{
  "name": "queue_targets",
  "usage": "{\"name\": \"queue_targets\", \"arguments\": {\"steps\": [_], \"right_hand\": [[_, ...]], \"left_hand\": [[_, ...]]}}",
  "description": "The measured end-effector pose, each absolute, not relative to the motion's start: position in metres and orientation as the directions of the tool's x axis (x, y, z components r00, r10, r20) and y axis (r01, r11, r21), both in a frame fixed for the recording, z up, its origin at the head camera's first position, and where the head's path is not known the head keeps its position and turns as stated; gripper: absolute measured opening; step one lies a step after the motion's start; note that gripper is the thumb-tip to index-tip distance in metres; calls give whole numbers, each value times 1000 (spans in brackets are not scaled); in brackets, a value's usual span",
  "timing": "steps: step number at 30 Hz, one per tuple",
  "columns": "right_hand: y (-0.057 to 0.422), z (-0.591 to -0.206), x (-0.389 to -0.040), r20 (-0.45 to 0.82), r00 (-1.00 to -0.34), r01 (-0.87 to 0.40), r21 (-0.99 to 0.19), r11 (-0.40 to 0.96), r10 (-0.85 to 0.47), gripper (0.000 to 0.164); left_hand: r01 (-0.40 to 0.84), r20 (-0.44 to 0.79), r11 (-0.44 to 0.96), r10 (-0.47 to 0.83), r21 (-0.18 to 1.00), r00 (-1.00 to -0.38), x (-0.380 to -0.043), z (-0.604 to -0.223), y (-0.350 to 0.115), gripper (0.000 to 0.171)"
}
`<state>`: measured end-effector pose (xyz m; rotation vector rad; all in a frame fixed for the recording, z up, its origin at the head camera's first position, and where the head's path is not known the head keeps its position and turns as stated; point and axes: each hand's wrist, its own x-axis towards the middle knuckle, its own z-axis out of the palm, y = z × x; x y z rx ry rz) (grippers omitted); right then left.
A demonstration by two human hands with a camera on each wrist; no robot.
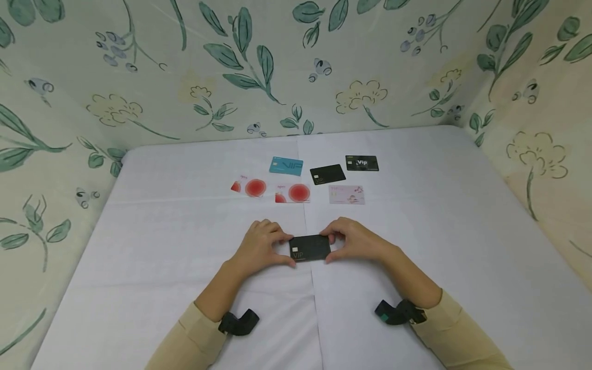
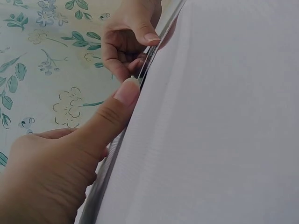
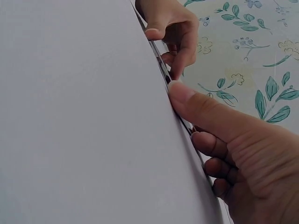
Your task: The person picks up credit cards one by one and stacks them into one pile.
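In the head view a black card (image 1: 312, 248) with VIP lettering and a small chip lies flat near the middle of the white table. My left hand (image 1: 256, 247) pinches its left end between thumb and fingers, while my right hand (image 1: 361, 242) does the same at the right end. Both wrist views catch the card nearly edge-on, low at the white cloth, with the left thumb (image 2: 127, 93) and right thumb (image 3: 182, 94) at its near edge. Much of the card is hidden in those views.
Beyond the hands lie a blue VIP card (image 1: 286, 166), a black card (image 1: 328, 174) and a black Vip card (image 1: 362, 163). Closer in are two red-and-white cards (image 1: 255, 188) and a pink card (image 1: 346, 195). Floral fabric (image 1: 157, 61) hangs behind the white table (image 1: 162, 246).
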<state>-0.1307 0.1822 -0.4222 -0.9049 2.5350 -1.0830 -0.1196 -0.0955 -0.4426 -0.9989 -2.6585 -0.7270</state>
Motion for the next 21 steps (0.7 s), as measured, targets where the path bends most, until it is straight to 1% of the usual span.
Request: {"name": "queue_targets", "arguments": {"steps": [3, 7, 15, 21], "right_hand": [[183, -422, -131, 28, -779, -453, -717, 530, -627, 53], [184, -421, -130, 36, -772, -462, -718, 521, -635, 54], [184, -420, -131, 29, -765, -474, -702, 532, -644, 54], [184, -421, -131, 42, -778, -471, -699, 538, -627, 51]], "left_hand": [[658, 345, 657, 560, 369, -753, -119, -442, -95, 62], [637, 334, 663, 542, 394, -771, -118, -440, -94, 61], [599, 318, 674, 507, 433, -801, -117, -442, -95, 56], [589, 307, 674, 503, 446, -808, -119, -444, -95, 52]]}}
